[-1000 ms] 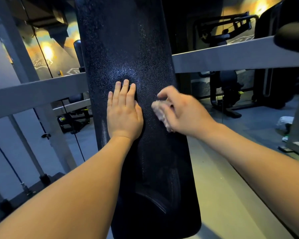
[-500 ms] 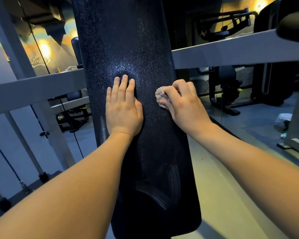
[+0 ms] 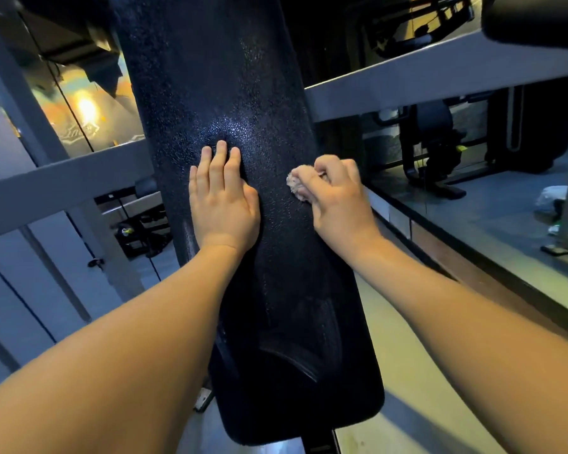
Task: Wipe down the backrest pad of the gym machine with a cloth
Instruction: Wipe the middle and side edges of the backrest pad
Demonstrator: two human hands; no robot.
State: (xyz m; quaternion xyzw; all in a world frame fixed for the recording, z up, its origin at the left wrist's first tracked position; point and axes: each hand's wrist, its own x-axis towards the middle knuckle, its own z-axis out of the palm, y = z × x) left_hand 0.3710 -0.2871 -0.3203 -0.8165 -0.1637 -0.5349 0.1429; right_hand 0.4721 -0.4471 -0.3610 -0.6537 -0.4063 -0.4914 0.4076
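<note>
A long black textured backrest pad (image 3: 230,77) runs down the middle of the view, its rounded lower end near the bottom. My left hand (image 3: 222,201) lies flat on the pad's left half, fingers straight and together. My right hand (image 3: 336,196) is at the pad's right edge, fingers curled round a small bunched pale pink cloth (image 3: 296,185) that presses against the pad. Most of the cloth is hidden under my fingers.
A grey frame crossbar (image 3: 440,77) passes behind the pad on both sides. Grey uprights (image 3: 20,103) and thin cables stand at the left. Other black gym machines (image 3: 436,149) stand beyond on the right, over a grey floor. A black padded part (image 3: 538,21) fills the top right corner.
My right hand with the cloth moved up and right from the pad's middle to its right edge, then shifted slightly. My left hand stayed flat in place.
</note>
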